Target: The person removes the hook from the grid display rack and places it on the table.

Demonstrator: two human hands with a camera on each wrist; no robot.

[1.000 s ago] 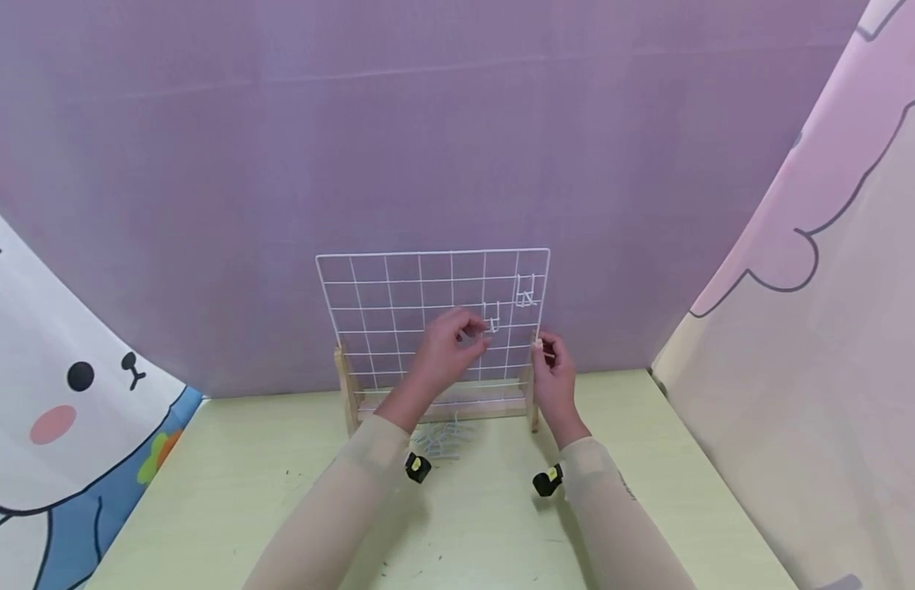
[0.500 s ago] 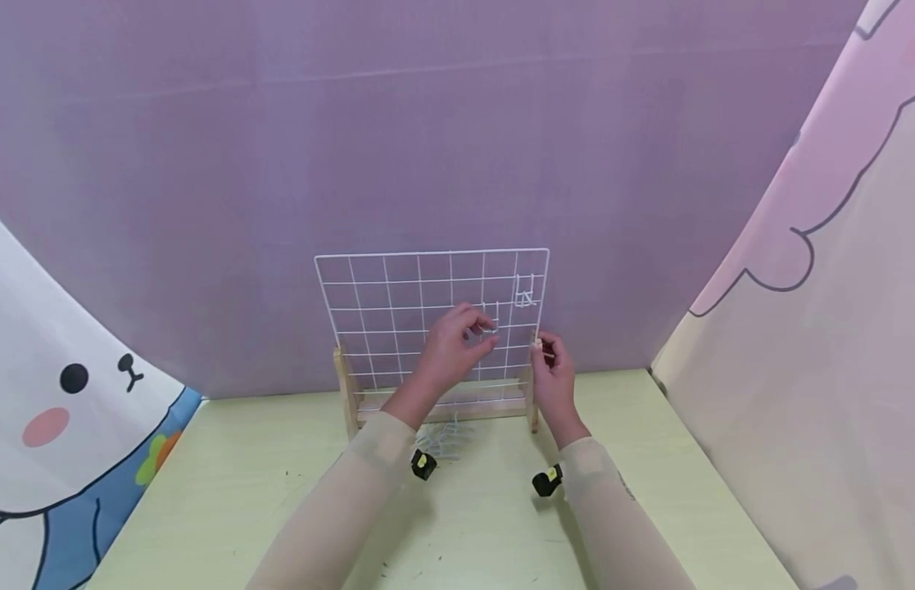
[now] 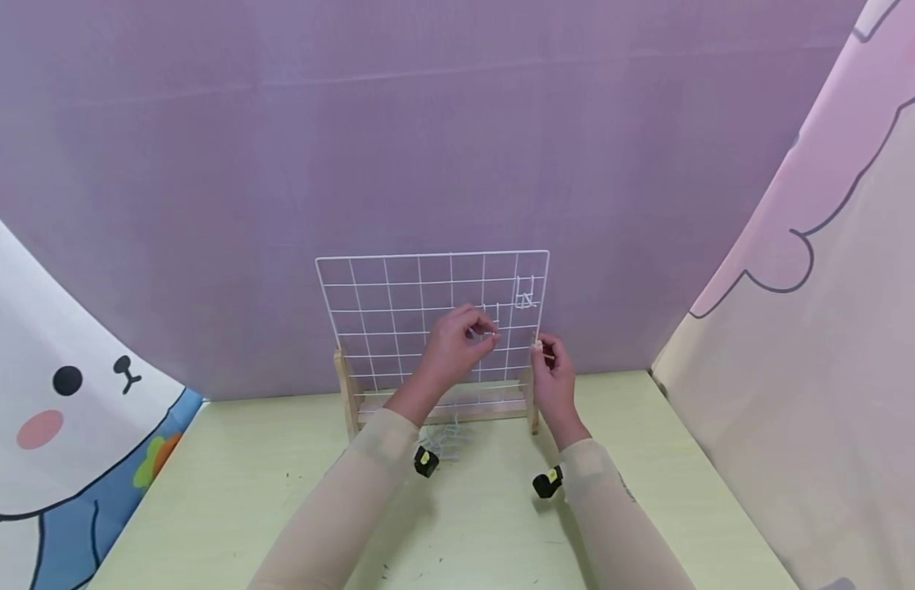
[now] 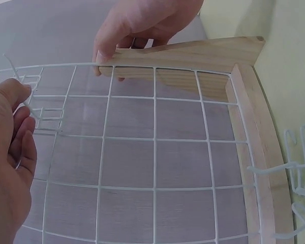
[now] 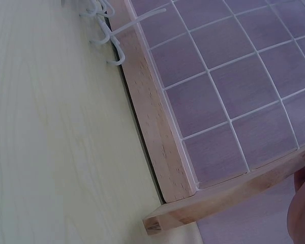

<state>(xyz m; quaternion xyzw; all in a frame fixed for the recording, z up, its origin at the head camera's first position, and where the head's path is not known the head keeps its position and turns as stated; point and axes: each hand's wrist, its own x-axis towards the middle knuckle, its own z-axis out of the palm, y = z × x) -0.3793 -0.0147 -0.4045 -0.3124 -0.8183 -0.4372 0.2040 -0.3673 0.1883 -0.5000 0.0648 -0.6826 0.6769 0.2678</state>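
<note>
A white wire grid panel (image 3: 428, 255) stands upright in a wooden stand (image 3: 345, 385). My left hand (image 3: 450, 348) is in front of its right half, with thumb and fingers pinching a white wire hook (image 4: 51, 118) that lies against the grid. Just above it, near the upper right corner, another white hook (image 3: 525, 300) hangs on the wires. My right hand (image 3: 553, 381) grips the stand's right wooden post (image 4: 193, 53); the right wrist view catches only a little of that hand at its right edge.
Several loose white hooks (image 3: 448, 441) lie in a heap before the stand's base bar (image 5: 152, 117) on the pale wooden table (image 3: 243, 475). A purple cloth backdrop (image 3: 457, 147) rises behind the grid, and printed cloths flank both sides.
My left hand has shifted slightly to the right along the grid, and its fingers now cover more of the lower hook. The right hand stays on the post.
</note>
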